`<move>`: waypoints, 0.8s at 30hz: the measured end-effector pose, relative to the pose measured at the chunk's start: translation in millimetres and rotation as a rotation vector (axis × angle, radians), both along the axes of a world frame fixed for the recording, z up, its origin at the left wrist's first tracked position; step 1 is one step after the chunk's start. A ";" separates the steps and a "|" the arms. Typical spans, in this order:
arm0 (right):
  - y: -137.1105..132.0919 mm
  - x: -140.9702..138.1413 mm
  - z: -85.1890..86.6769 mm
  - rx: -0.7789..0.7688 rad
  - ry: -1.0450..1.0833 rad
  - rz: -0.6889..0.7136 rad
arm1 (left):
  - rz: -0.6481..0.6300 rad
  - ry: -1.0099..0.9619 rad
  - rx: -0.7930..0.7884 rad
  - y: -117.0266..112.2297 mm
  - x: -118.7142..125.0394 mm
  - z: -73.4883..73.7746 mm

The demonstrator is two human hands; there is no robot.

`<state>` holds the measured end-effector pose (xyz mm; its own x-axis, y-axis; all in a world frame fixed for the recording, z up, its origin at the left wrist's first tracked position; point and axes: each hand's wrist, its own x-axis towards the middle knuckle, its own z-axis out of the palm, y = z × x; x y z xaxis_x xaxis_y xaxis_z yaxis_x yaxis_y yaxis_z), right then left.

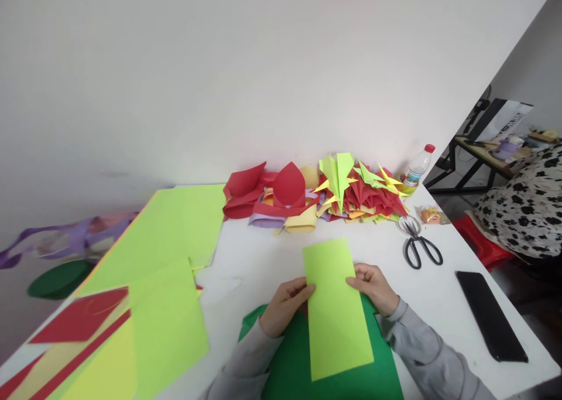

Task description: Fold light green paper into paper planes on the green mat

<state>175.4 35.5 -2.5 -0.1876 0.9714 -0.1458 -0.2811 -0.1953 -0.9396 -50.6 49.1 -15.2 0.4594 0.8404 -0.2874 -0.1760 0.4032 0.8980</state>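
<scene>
A light green rectangular sheet of paper (338, 312) is held up between both hands, its long side running toward me. My left hand (286, 305) pinches its left edge, thumb on top and fingers behind. My right hand (374, 287) pinches the right edge the same way, a little higher up. Beneath the sheet, dark green material (294, 362) covers the near edge of the table and hides part of what lies under it. Black-handled scissors (417, 245) lie to the right, beyond my right hand.
Coloured paper sheets (171, 318) spread over the left side. Red folded paper pieces (246, 192) and paper planes (338, 177) are heaped along the wall. A bottle (417, 167), a small snack packet (432, 215) and a black phone (490, 317) are on the right. A person in patterned clothing (522, 207) sits beyond.
</scene>
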 end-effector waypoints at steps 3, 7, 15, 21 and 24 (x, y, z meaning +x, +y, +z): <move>-0.1 -0.7 -2.2 0.000 -0.026 0.007 | -0.012 0.005 0.025 -1.4 1.2 5.6; -0.2 -1.9 2.6 -0.003 -0.022 0.059 | -0.028 0.011 0.056 -3.4 3.8 12.1; -0.8 -0.9 -1.7 -0.020 -0.021 0.090 | 0.029 0.013 0.094 -1.7 2.1 2.1; 0.5 -0.6 -8.2 -0.047 0.015 0.030 | 0.033 -0.085 0.122 -2.6 -1.8 3.3; -0.7 -3.4 -7.0 -0.083 0.046 0.050 | -0.011 -0.141 0.176 -5.5 1.8 9.8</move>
